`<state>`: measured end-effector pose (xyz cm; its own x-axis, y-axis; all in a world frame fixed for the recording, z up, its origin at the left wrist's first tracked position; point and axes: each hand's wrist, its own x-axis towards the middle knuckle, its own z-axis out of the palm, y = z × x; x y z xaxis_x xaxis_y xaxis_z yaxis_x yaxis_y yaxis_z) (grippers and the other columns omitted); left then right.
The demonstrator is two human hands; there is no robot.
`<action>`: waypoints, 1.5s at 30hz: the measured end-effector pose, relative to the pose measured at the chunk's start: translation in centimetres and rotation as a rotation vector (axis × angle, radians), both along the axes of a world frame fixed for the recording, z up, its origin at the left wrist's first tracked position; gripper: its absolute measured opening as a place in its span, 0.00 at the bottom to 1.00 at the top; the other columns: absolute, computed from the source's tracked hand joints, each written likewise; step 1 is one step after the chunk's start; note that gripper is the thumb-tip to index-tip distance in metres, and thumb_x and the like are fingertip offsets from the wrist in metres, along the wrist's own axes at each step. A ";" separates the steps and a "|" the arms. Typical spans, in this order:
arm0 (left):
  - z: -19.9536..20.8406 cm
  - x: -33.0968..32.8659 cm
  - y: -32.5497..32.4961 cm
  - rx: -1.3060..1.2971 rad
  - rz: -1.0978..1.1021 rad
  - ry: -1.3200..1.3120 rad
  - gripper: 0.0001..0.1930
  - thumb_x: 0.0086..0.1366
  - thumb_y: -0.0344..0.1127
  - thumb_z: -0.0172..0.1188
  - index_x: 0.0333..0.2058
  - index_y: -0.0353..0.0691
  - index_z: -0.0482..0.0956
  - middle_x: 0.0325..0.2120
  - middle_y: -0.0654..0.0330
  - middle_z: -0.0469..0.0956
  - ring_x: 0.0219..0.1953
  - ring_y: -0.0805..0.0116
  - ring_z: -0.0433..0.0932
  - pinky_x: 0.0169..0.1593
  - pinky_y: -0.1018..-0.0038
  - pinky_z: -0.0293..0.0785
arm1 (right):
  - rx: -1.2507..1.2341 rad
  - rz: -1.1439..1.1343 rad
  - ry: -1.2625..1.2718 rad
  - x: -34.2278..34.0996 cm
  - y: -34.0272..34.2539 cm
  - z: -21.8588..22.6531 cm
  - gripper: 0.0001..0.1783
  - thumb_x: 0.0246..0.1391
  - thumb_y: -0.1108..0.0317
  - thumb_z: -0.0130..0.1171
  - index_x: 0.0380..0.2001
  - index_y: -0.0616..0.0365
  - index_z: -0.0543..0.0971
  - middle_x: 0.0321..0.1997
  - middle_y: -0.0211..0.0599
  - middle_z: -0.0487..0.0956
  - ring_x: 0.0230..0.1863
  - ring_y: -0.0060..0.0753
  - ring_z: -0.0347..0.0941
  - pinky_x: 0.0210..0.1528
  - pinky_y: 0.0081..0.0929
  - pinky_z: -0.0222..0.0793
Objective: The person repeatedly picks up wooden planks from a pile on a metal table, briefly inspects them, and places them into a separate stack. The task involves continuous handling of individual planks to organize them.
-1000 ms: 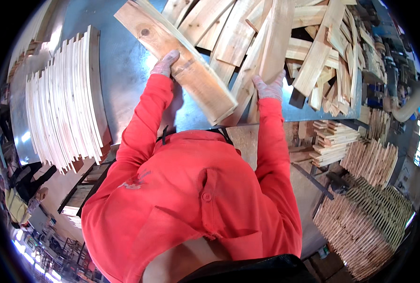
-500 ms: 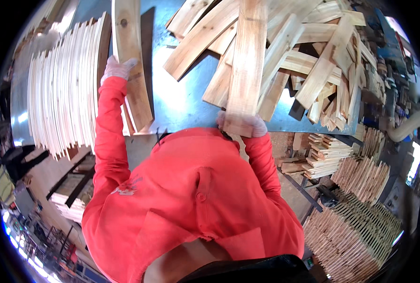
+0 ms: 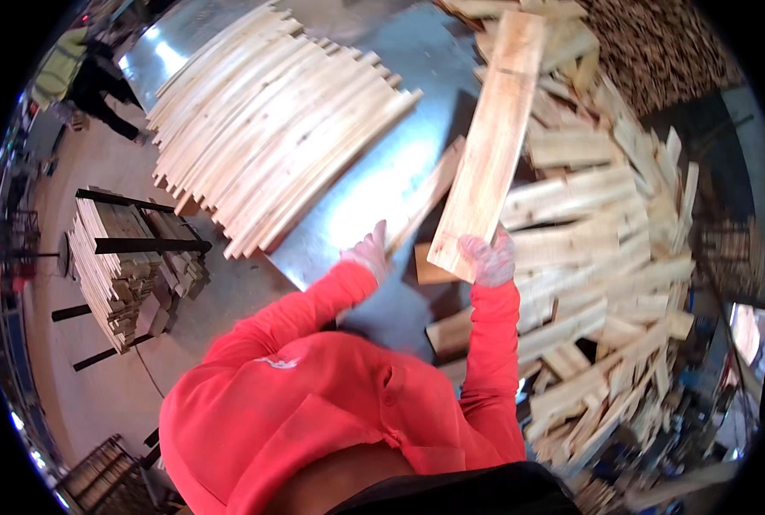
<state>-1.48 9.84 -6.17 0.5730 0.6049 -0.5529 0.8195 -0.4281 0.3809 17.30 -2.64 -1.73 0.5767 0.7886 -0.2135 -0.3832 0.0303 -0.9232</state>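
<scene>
My right hand (image 3: 491,256), in a thin pale glove, grips the near end of a long, flat wooden board (image 3: 496,142). This board slants up and away over the loose pile. To its left, my gloved left hand (image 3: 367,251) is at the near end of a narrower-looking wooden board (image 3: 427,196), seen nearly edge-on. Its fingers lie along that board's left side and appear to hold it; the thumb is partly hidden. Left of this hand, a row of boards (image 3: 279,129) stands packed side by side on the shiny metal table (image 3: 357,202).
Loose boards (image 3: 571,249) lie in a crossed heap along the right side. A stack of boards (image 3: 112,266) sits among dark metal bars (image 3: 151,245) at the lower left. At the far left stands a person in a yellow vest (image 3: 60,73).
The view has swung, bringing the board row nearer the middle. My left hand is now closer to the right hand, its board turned nearly edge-on. The right hand still grips its board.
</scene>
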 end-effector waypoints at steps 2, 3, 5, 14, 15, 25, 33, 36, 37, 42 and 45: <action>0.1 -1.0 0.2 -0.021 0.040 -0.066 0.42 0.55 0.45 0.59 0.65 0.43 0.47 0.50 0.44 0.72 0.49 0.45 0.74 0.51 0.51 0.70 | 0.117 0.020 0.020 2.0 8.2 0.5 0.28 0.49 0.67 0.62 0.52 0.67 0.66 0.39 0.51 0.78 0.35 0.39 0.78 0.36 0.30 0.75; -0.7 -1.2 0.5 -0.046 0.073 -0.062 0.43 0.55 0.46 0.60 0.65 0.44 0.47 0.51 0.45 0.71 0.50 0.45 0.73 0.51 0.51 0.70 | -0.033 0.126 -0.190 3.8 13.8 1.6 0.25 0.48 0.66 0.62 0.48 0.68 0.70 0.39 0.49 0.79 0.35 0.37 0.78 0.38 0.29 0.75; -0.2 -1.8 1.1 -0.064 0.074 -0.142 0.44 0.53 0.46 0.61 0.64 0.45 0.47 0.51 0.45 0.70 0.50 0.44 0.73 0.51 0.48 0.68 | -0.394 0.257 -0.610 7.1 25.1 3.7 0.20 0.46 0.61 0.63 0.40 0.64 0.78 0.41 0.46 0.80 0.39 0.37 0.78 0.44 0.30 0.73; -1.5 -1.7 4.3 -0.380 0.022 -0.084 0.50 0.49 0.47 0.68 0.64 0.39 0.47 0.52 0.44 0.70 0.53 0.46 0.71 0.53 0.53 0.68 | -0.098 0.618 -1.809 7.4 49.1 3.2 0.22 0.54 0.68 0.54 0.53 0.58 0.70 0.52 0.44 0.73 0.56 0.42 0.70 0.56 0.28 0.66; -1.4 -1.9 4.2 -0.353 0.038 -0.145 0.48 0.49 0.47 0.68 0.63 0.39 0.48 0.50 0.42 0.71 0.51 0.44 0.72 0.51 0.52 0.69 | -0.040 0.553 -1.185 4.4 42.1 4.7 0.28 0.57 0.65 0.55 0.60 0.61 0.66 0.60 0.51 0.70 0.59 0.43 0.68 0.60 0.30 0.64; -1.3 -0.5 3.6 -0.147 0.077 -0.156 0.47 0.54 0.51 0.61 0.66 0.43 0.46 0.38 0.40 0.78 0.39 0.44 0.79 0.41 0.58 0.76 | -1.693 -0.453 -0.934 -1.6 -7.9 -5.8 0.63 0.34 0.32 0.62 0.67 0.61 0.53 0.70 0.63 0.49 0.71 0.58 0.42 0.72 0.43 0.37; -1.6 -0.8 4.6 -0.179 0.043 -0.197 0.48 0.47 0.47 0.69 0.62 0.35 0.54 0.52 0.41 0.72 0.54 0.48 0.72 0.55 0.65 0.68 | -1.219 -0.938 -0.773 -1.8 -15.4 -5.8 0.65 0.33 0.49 0.72 0.67 0.64 0.46 0.69 0.61 0.50 0.70 0.58 0.46 0.70 0.36 0.45; -3.1 -2.0 4.1 0.053 -0.028 -0.234 0.49 0.46 0.46 0.69 0.63 0.33 0.54 0.53 0.40 0.70 0.55 0.48 0.71 0.58 0.66 0.66 | -1.109 -0.993 -0.575 0.8 -22.5 -10.2 0.62 0.32 0.57 0.74 0.65 0.67 0.49 0.63 0.57 0.62 0.64 0.55 0.58 0.66 0.34 0.54; -2.6 -2.2 4.0 0.058 -0.020 -0.197 0.49 0.46 0.47 0.69 0.63 0.33 0.54 0.53 0.40 0.70 0.56 0.48 0.71 0.58 0.66 0.66 | -1.139 -0.935 -0.564 1.2 -22.2 -9.2 0.62 0.32 0.56 0.74 0.65 0.67 0.49 0.62 0.57 0.63 0.63 0.54 0.60 0.66 0.34 0.55; -2.6 -2.7 4.7 0.139 -0.012 -0.222 0.49 0.45 0.47 0.69 0.62 0.32 0.56 0.52 0.43 0.71 0.55 0.50 0.71 0.57 0.67 0.67 | -0.919 -0.798 -0.605 -2.7 -7.8 -2.1 0.62 0.37 0.47 0.71 0.66 0.66 0.47 0.66 0.56 0.59 0.65 0.53 0.59 0.66 0.36 0.55; -0.6 -2.1 6.1 -0.096 -0.053 -0.308 0.43 0.44 0.48 0.69 0.57 0.34 0.65 0.47 0.44 0.75 0.50 0.53 0.75 0.54 0.68 0.69 | -0.969 -0.825 -0.083 -4.1 -0.8 -6.1 0.67 0.37 0.55 0.73 0.69 0.55 0.36 0.67 0.59 0.53 0.63 0.50 0.61 0.64 0.41 0.57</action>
<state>-3.58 15.95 -6.80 0.7513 0.5236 -0.4018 0.6373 -0.4172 0.6479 13.25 -3.43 -7.81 0.8584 -0.2667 -0.4383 -0.5129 -0.4661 -0.7209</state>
